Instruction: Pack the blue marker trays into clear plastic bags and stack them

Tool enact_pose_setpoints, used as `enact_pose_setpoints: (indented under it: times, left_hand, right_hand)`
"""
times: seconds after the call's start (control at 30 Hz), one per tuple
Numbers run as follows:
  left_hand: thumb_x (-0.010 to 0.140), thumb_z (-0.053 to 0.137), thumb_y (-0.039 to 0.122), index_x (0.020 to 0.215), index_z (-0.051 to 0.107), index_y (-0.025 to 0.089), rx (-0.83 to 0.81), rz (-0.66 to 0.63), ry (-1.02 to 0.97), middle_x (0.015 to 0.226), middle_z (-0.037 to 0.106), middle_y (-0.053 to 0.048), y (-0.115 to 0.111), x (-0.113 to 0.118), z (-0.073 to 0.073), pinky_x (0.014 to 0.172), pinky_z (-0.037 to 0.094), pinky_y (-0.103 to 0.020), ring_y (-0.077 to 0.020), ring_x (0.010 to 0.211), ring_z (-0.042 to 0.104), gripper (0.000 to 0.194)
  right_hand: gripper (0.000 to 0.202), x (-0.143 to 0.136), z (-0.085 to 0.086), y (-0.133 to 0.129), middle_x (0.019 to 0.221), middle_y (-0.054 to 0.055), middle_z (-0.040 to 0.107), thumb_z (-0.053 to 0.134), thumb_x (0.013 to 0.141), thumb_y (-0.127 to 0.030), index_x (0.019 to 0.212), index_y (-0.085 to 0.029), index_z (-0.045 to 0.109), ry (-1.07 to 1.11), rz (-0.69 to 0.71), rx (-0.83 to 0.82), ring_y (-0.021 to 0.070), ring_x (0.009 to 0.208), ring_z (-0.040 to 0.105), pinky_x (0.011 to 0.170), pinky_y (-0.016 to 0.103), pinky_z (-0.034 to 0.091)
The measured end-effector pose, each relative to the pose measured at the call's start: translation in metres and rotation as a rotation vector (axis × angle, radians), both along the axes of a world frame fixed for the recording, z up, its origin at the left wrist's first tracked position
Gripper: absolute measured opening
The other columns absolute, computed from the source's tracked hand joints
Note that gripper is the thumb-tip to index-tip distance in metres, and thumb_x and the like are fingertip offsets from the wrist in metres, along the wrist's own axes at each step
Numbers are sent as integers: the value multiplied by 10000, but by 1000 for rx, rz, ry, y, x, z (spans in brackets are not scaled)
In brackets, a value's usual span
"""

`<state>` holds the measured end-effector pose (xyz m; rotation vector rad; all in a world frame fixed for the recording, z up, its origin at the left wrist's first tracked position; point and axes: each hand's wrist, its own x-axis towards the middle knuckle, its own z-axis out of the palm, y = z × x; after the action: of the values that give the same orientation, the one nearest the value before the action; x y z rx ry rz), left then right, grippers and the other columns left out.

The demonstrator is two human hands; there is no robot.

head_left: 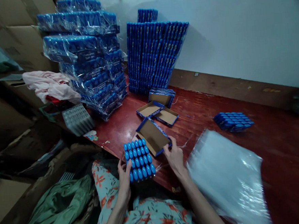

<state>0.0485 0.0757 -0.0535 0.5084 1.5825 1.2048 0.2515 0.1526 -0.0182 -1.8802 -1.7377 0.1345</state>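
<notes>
My left hand [124, 173] is closed on the left side of a block of small blue bottles [139, 160], packed in rows with their rounded blue tops facing me. It is held over my lap at the table's front edge. With my right hand [174, 154] I pinch the right edge of a shallow blue-edged cardboard tray [153, 137], brown inside and tilted on the table. Just behind it lie two more such trays, a left one [149, 109] and a right one [167, 116].
Nested trays [161, 96] stand farther back. Plastic-wrapped blue packs [84, 65] rise at left, beside stacked blue bottles [155, 53] against the wall. Clear plastic bags [228, 174] and another blue block [233, 121] lie on the right. A green cloth [60, 207] sits lower left.
</notes>
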Motion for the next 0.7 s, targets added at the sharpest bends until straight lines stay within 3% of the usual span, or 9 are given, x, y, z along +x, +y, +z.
enact_pose_setpoints:
  times: [0.1, 0.2, 0.33, 0.43, 0.53, 0.63, 0.7]
  left_hand:
    - [759, 632, 522, 1409, 245, 312, 4, 16, -262, 1464, 409, -69, -18, 8, 1, 1036, 445, -357, -231, 1314, 444, 785]
    - [726, 686, 451, 1361, 344, 366, 65, -11, -321, 1407, 494, 1, -31, 8, -1, 1041, 452, -333, -213, 1285, 481, 726]
    - [671, 712, 411, 1272, 478, 374, 15, 84, -369, 1320, 576, 22, -42, -1, -9, 1018, 480, -370, -247, 1260, 508, 647]
    - [683, 680, 439, 1198, 552, 356, -38, 81, -409, 1268, 615, -1, -49, -5, -7, 960, 519, -428, -290, 1212, 548, 538]
    - [694, 684, 421, 1249, 510, 331, -20, 62, -391, 1303, 588, -29, -50, -3, 5, 964, 514, -431, -287, 1209, 550, 589]
    - [695, 715, 383, 1332, 419, 328, 64, 15, -367, 1352, 546, -39, -41, 1, 21, 1011, 479, -404, -261, 1233, 532, 704]
    - [699, 729, 385, 1358, 381, 316, 106, -19, -329, 1357, 539, -51, -31, 3, 30, 1040, 449, -391, -251, 1239, 525, 748]
  right_hand:
    - [452, -13, 1, -21, 667, 64, 676, 346, 878, -282, 1241, -117, 557, -16, 151, 8, 183, 535, 605, 544, 262, 428]
    - [437, -19, 2, -34, 754, 76, 708, 355, 882, -262, 1240, -151, 579, -95, 259, 27, 172, 603, 640, 573, 242, 442]
    - [425, -12, 7, -28, 675, 67, 687, 369, 880, -232, 1247, -159, 571, -230, 66, -41, 176, 532, 609, 509, 242, 380]
    - [433, -8, 10, -24, 600, 59, 654, 381, 881, -248, 1269, -143, 542, -245, -24, -142, 190, 499, 584, 487, 246, 342]
    - [441, -12, 10, -35, 590, 59, 644, 372, 878, -272, 1261, -135, 542, -121, 42, -252, 208, 526, 598, 511, 265, 370]
    - [457, -21, 5, -53, 710, 80, 682, 327, 877, -298, 1243, -141, 551, 135, 165, -312, 227, 619, 636, 587, 305, 436]
    - [475, -24, -1, -63, 726, 78, 679, 315, 872, -350, 1218, -132, 556, 328, 154, -331, 233, 631, 639, 607, 327, 463]
